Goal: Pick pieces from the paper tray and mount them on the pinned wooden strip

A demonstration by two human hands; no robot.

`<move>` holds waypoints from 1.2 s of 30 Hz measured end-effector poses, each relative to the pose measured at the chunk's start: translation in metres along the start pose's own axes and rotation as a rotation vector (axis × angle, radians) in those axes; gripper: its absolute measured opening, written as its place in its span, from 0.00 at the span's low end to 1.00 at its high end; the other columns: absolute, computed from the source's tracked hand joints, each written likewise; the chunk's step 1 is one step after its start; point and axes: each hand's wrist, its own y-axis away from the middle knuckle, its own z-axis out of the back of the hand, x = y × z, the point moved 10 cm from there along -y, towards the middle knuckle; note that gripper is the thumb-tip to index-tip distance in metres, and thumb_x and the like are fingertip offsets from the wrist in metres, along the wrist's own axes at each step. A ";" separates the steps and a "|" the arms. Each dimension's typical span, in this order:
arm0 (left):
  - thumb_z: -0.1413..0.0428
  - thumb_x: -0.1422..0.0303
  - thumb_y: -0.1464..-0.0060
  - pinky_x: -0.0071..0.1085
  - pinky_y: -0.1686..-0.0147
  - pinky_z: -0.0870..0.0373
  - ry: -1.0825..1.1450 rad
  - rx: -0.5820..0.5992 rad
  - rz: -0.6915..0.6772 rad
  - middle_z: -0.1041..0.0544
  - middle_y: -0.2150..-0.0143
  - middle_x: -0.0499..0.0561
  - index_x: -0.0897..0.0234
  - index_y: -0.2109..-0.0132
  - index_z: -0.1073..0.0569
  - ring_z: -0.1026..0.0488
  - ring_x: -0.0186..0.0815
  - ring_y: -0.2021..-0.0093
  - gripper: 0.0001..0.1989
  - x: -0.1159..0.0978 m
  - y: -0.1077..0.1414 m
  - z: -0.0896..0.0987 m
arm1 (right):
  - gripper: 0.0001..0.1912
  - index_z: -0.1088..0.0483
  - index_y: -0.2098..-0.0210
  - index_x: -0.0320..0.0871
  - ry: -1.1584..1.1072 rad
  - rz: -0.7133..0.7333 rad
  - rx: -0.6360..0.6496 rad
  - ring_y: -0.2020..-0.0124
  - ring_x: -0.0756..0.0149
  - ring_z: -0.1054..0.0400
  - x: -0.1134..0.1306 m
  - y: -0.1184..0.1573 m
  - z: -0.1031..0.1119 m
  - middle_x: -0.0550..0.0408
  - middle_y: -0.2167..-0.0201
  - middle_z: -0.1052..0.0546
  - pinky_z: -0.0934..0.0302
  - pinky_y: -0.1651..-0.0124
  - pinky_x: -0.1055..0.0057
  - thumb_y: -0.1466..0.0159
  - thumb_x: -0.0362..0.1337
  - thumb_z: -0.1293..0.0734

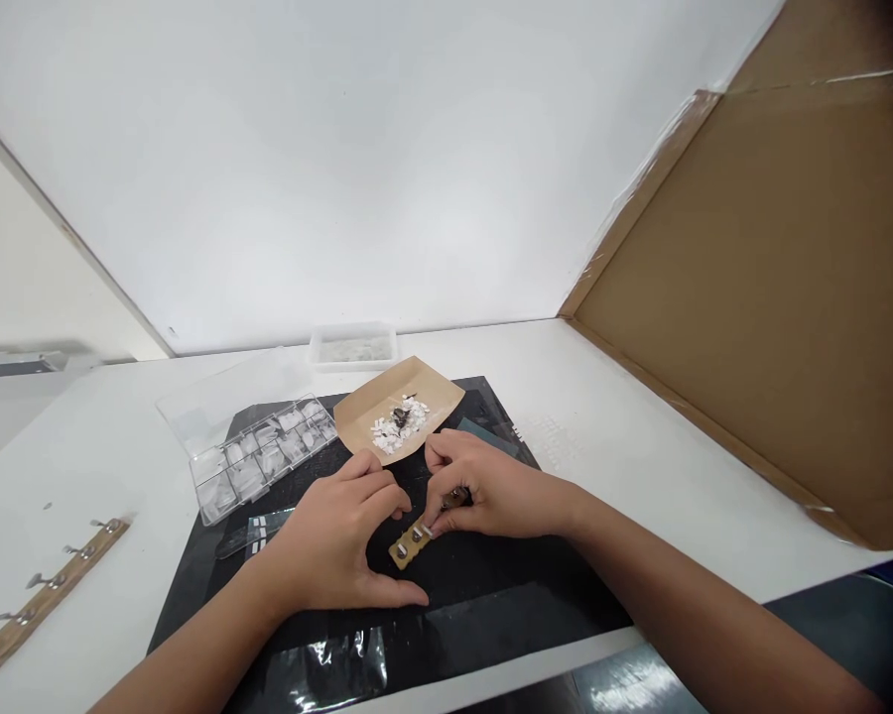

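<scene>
My right hand (pixel 487 486) is closed in a pinch over a short wooden strip (pixel 396 557) on the black mat. Its fingertips meet at the strip's middle, and whatever they hold is too small and covered to make out. Small metal pieces with white tops sit in a row along the strip; my right fingers hide part of it. To the left, my left hand (pixel 338 540) hovers or rests by the strip's near end. Its thumb stands well apart from the curled fingers, with nothing between them.
Behind the hands lies a brown paper tray (pixel 357 407) of small white bits and dark scraps. A compartment box (pixel 204 466) with its clear lid raised is at left. A longer wooden strip with metal clips (pixel 52 595) lies far left. A cardboard wall (pixel 774 327) bounds the right.
</scene>
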 end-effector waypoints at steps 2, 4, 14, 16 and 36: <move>0.32 0.43 0.54 0.37 0.63 0.34 -0.014 0.004 -0.004 0.23 0.63 0.53 0.63 0.56 0.27 0.33 0.45 0.58 0.30 0.000 0.000 -0.002 | 0.04 0.16 0.65 0.51 0.024 -0.008 0.003 0.59 0.65 0.37 -0.002 0.000 -0.002 0.57 0.64 0.34 0.40 0.53 0.66 0.38 0.41 0.21; 0.31 0.44 0.53 0.38 0.63 0.34 -0.027 0.005 -0.012 0.23 0.62 0.53 0.63 0.56 0.27 0.33 0.45 0.58 0.30 -0.001 0.000 -0.003 | 0.04 0.16 0.65 0.51 0.037 -0.011 0.007 0.59 0.65 0.37 -0.003 -0.001 -0.002 0.57 0.64 0.34 0.41 0.52 0.65 0.38 0.41 0.21; 0.33 0.46 0.49 0.38 0.63 0.34 -0.026 0.038 -0.006 0.23 0.62 0.53 0.62 0.56 0.27 0.33 0.45 0.59 0.26 -0.004 0.000 -0.005 | 0.05 0.17 0.65 0.49 0.038 -0.059 0.008 0.59 0.64 0.35 -0.005 0.000 0.001 0.56 0.63 0.32 0.39 0.53 0.65 0.39 0.39 0.20; 0.33 0.46 0.49 0.38 0.63 0.34 -0.010 0.053 0.000 0.23 0.62 0.53 0.61 0.56 0.26 0.33 0.45 0.58 0.25 -0.004 0.000 -0.006 | 0.05 0.18 0.64 0.48 0.030 -0.067 0.010 0.58 0.63 0.34 -0.005 0.001 0.002 0.55 0.63 0.30 0.39 0.52 0.64 0.39 0.38 0.20; 0.33 0.54 0.47 0.38 0.62 0.35 0.024 0.105 0.057 0.23 0.62 0.51 0.60 0.56 0.26 0.34 0.45 0.57 0.19 0.001 0.001 -0.014 | 0.06 0.20 0.63 0.46 0.026 -0.081 0.041 0.58 0.63 0.33 -0.004 0.003 -0.001 0.54 0.61 0.29 0.36 0.52 0.65 0.40 0.30 0.24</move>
